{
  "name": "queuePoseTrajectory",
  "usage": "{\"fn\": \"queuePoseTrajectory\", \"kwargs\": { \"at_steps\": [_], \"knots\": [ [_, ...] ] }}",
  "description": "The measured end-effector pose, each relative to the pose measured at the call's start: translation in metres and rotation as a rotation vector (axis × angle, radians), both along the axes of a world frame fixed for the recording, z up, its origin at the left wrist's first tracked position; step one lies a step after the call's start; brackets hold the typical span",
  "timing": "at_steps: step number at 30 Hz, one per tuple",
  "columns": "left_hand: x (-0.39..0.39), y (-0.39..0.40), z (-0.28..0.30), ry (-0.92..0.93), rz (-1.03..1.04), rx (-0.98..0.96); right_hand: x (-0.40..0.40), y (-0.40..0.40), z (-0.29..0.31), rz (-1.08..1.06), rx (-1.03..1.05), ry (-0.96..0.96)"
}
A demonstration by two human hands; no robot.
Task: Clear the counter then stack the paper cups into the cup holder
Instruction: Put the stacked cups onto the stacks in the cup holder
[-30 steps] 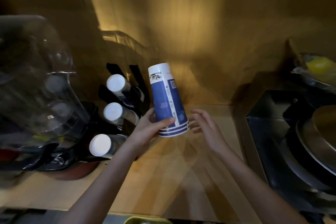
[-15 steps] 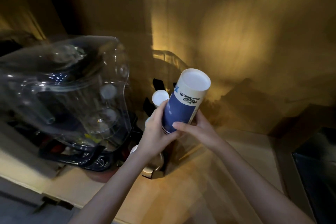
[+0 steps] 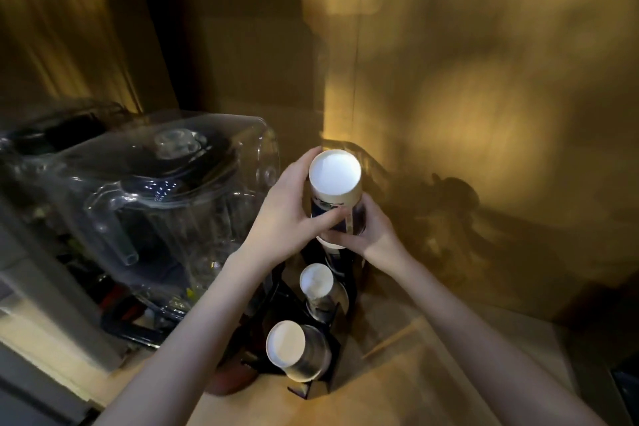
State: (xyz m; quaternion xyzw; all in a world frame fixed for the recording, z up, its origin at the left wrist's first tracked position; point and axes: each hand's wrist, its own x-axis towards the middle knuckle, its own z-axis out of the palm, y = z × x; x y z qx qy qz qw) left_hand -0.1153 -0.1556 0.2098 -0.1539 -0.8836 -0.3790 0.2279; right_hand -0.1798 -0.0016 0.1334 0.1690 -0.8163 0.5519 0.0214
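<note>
A stack of blue and white paper cups (image 3: 334,180) is held upside down, white base toward me, over the rear slot of the black cup holder (image 3: 340,290). My left hand (image 3: 288,209) grips its left side and my right hand (image 3: 368,233) grips its lower right side. Below it, two more cup stacks rest in the holder, a middle cup stack (image 3: 316,282) and a front cup stack (image 3: 287,342), both showing white bases. The lower end of the held stack is hidden by my fingers.
A large clear plastic pitcher (image 3: 152,204) lies on a cluttered rack at the left, close to my left forearm. The holder stands on a wooden counter (image 3: 397,387). A yellow-lit wall (image 3: 466,97) rises behind. A dark edge shows at the far right.
The cup stack has moved left and up over the holder's rear slot and turned more upright. My right hand went from open beside the cups to gripping them. The view swung left.
</note>
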Motion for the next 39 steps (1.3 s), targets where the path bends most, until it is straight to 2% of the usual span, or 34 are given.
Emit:
{"fn": "queuePoseTrajectory", "kwargs": {
  "at_steps": [3,18,27,36,39],
  "knots": [
    [-0.004,0.004,0.007,0.010,0.041,-0.078,-0.008,-0.004,-0.004,-0.021,0.008,-0.031],
    [-0.020,0.009,0.003,0.016,0.068,-0.018,-0.019,0.000,-0.016,-0.019,0.001,-0.092],
    [-0.035,0.013,-0.023,-0.100,0.075,-0.037,-0.021,0.010,-0.024,-0.002,0.094,-0.148],
    [-0.049,0.019,-0.060,-0.240,0.045,-0.102,-0.014,0.018,-0.023,-0.109,0.206,0.085],
    [-0.056,0.019,-0.067,-0.255,0.062,-0.183,-0.013,0.022,-0.024,-0.115,0.257,0.165]
  ]
}}
